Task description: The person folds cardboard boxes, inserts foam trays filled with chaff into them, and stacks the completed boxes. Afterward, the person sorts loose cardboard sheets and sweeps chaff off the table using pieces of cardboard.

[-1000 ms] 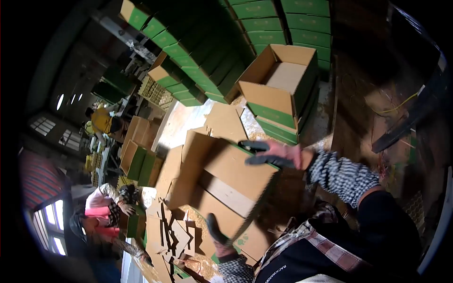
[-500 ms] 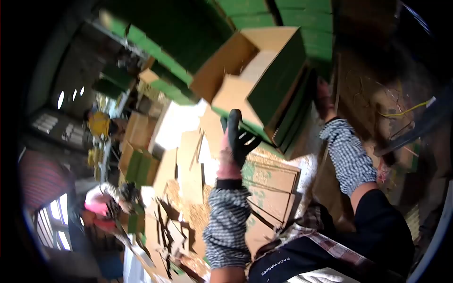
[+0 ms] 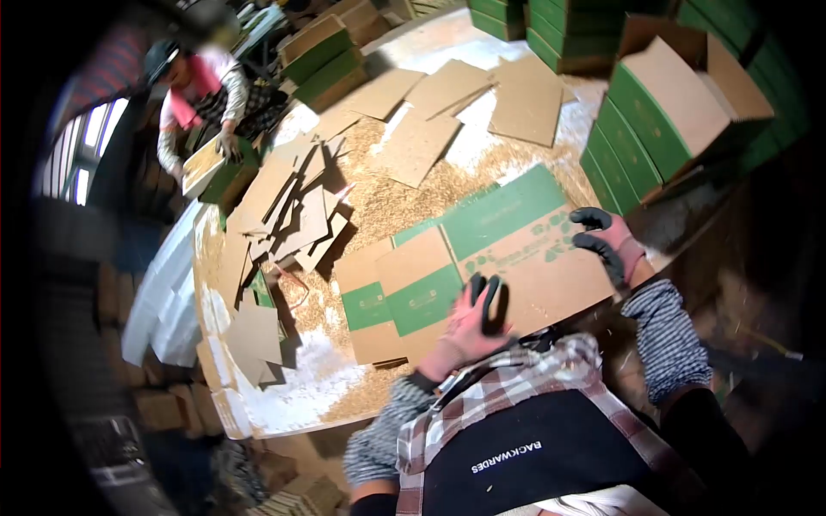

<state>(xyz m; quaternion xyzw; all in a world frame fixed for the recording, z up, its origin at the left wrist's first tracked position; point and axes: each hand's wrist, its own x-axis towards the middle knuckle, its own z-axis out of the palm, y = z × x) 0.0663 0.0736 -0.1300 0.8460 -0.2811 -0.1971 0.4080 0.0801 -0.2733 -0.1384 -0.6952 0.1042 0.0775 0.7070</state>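
Observation:
Flattened green and brown cartons (image 3: 516,249) lie in front of me on a table strewn with shavings. My left hand (image 3: 473,322), in a pink and black glove, is over their near edge with its fingers apart. At their right end is my right hand (image 3: 609,245), its gloved fingers curved and spread. Whether either hand touches the cardboard is hard to tell. Beyond my right hand, an open-topped box (image 3: 650,120) sits on a stack of green boxes.
Loose cardboard sheets (image 3: 417,142) lie across the table (image 3: 331,378), with a jumbled pile of pieces (image 3: 301,219) at left. Across the table a person (image 3: 202,99) handles a green box (image 3: 232,172). More green boxes (image 3: 551,34) stand at the back.
The open box went from my hands onto the stack, and my hands have come away to the flattened cartons. The view has swung down toward the table.

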